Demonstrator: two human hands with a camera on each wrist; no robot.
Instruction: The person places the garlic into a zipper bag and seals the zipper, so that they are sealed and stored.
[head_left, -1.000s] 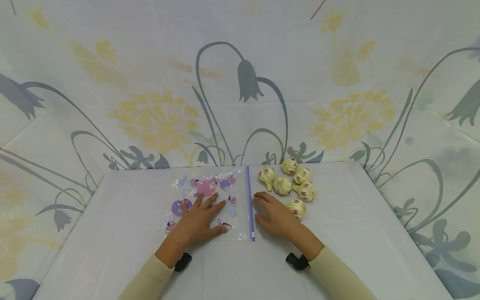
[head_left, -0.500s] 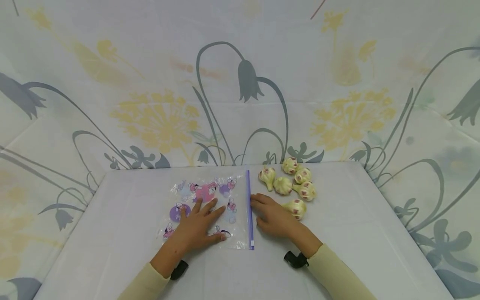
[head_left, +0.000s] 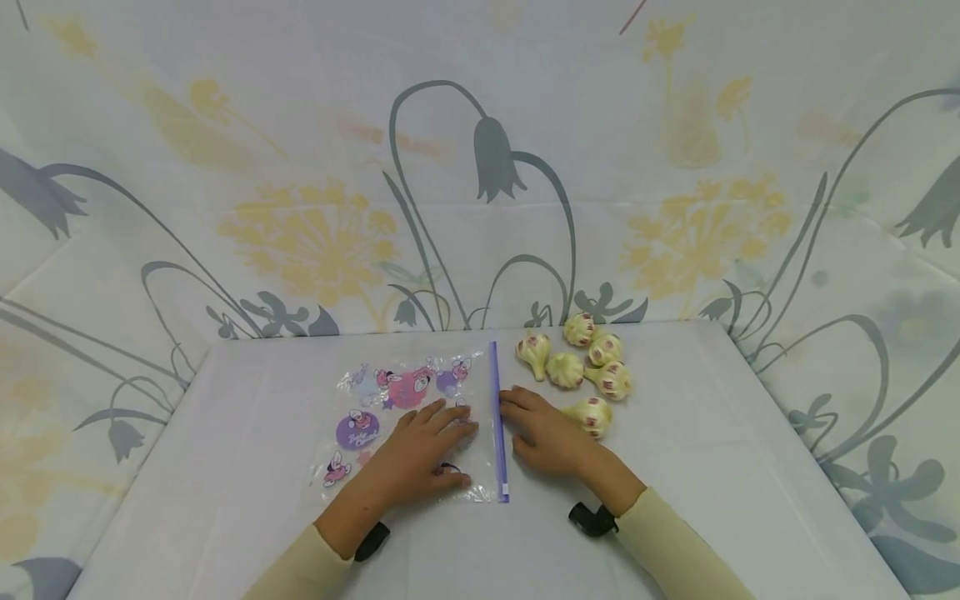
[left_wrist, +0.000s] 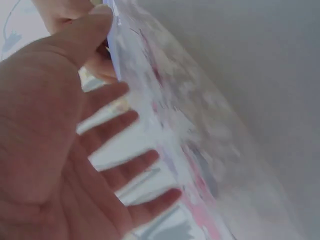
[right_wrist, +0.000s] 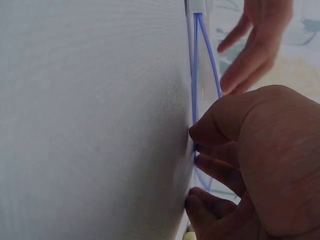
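Observation:
A clear zip bag (head_left: 408,387) with pink and purple cartoon prints lies flat, its purple zip edge (head_left: 497,417) facing right. Over its right half is my left hand (head_left: 416,454), fingers spread and straight; fingertips (left_wrist: 150,160) come close to the film, though contact is hard to tell. My right hand (head_left: 551,433) rests at the zip edge, loosely bent, fingertips (right_wrist: 192,197) down at the strip and the thumb apart from them. From the right wrist, the two purple strips (right_wrist: 195,75) of the bag mouth stand slightly parted. Nothing shows inside the bag.
Several garlic bulbs (head_left: 565,371) lie right of the bag, toward the back. One bulb (head_left: 592,417) sits just behind my right hand. A white cloth (head_left: 705,467) covers the table, and a flower-patterned curtain (head_left: 322,150) hangs behind it.
The bag has slid a little toward me. My left hand moved slightly left and nearer, then right toward the zip edge. My right fingertips have come to the purple strip.

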